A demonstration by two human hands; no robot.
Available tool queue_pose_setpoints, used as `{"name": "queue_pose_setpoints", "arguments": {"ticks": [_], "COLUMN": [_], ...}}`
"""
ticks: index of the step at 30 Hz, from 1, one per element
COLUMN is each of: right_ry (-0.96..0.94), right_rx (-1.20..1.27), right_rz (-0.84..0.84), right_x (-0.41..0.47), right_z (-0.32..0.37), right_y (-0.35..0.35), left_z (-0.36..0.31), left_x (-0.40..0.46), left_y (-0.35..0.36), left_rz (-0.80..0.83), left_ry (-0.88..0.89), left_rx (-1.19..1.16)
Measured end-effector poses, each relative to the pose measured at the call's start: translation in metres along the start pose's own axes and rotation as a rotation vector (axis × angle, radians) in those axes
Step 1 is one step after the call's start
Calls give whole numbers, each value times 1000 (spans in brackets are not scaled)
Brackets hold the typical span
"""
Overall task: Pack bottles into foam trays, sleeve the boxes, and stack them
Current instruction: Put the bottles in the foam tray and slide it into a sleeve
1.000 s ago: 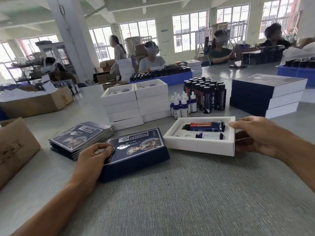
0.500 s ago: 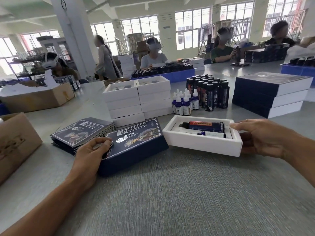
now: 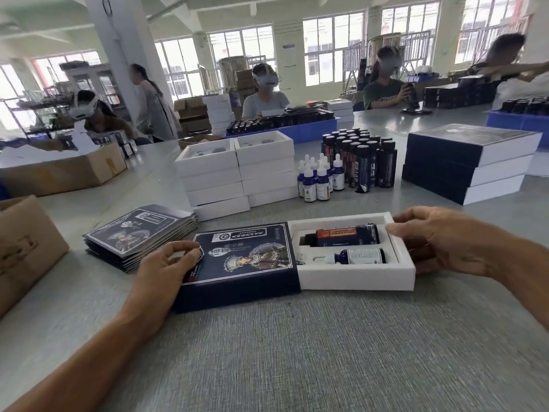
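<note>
The left hand (image 3: 166, 270) curls its fingers over the left end of the dark blue sleeve (image 3: 240, 260), thumb and fingertips pinching its top edge. The right hand (image 3: 439, 242) grips the right end of the white foam tray (image 3: 356, 278), fingers over its rim. The tray holds a dark bottle (image 3: 346, 235) and a blue dropper bottle (image 3: 353, 256), both lying flat. Half a second ago tray and sleeve were apart; now the tray's left end sits in the sleeve's mouth on the grey table (image 3: 297, 352).

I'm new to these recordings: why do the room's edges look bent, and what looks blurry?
Head view: the wide-angle lens bows the pillar and window frames; daylight from the windows washes out the background; the person at far right is motion-smeared; the tray and sleeve near both hands stay fairly sharp.
</note>
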State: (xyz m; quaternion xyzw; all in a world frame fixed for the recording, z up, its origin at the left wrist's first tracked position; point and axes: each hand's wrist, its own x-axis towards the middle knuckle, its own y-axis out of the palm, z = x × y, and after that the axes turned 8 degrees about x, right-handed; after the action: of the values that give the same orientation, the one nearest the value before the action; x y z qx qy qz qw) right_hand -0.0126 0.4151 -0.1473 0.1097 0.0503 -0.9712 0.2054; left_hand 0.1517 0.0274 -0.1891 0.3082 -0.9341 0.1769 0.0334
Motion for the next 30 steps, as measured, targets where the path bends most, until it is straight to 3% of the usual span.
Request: {"name": "queue_pose_setpoints", "arguments": {"ticks": [12, 20, 23, 30], "right_ry": [46, 58, 54, 67], "right_rx": [-15, -30, -58, -96], "right_rz": [53, 67, 71, 80], "right_x": [-8, -10, -11, -9], "right_z": [8, 8, 8, 11], "right_y": [-16, -21, -23, -28], "left_z": [-5, -11, -11, -12], "left_x": [-5, -4, -7, -8], "left_y": [6, 7, 12, 14], "left_rz": [-29, 128, 109, 101], "left_ry": [-67, -135, -116, -125], "left_rx": [-6, 40, 136, 98]}}
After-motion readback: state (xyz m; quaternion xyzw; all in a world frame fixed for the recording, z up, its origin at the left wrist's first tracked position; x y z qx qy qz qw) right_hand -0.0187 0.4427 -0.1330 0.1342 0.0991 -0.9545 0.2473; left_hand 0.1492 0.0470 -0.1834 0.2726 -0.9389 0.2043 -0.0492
